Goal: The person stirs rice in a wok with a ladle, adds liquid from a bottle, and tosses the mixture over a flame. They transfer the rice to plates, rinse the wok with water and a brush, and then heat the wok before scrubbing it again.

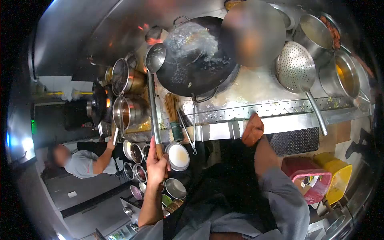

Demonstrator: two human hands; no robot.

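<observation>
My left hand is wrapped round the wooden end of a long-handled ladle. The ladle's bowl is up beside the left rim of a black wok. A clear, glistening mass, splashing water by its look, is in the wok. At the front edge of the stove, an orange-brown cloth covers my right hand, whose fingers are hidden. The cloth appears to be held there, lower and to the right of the wok's near loop handle.
A perforated strainer and metal pots stand right. Bamboo sticks, tongs and ingredient bowls are near my left hand. A co-worker stands left. Pink and yellow bins stand lower right.
</observation>
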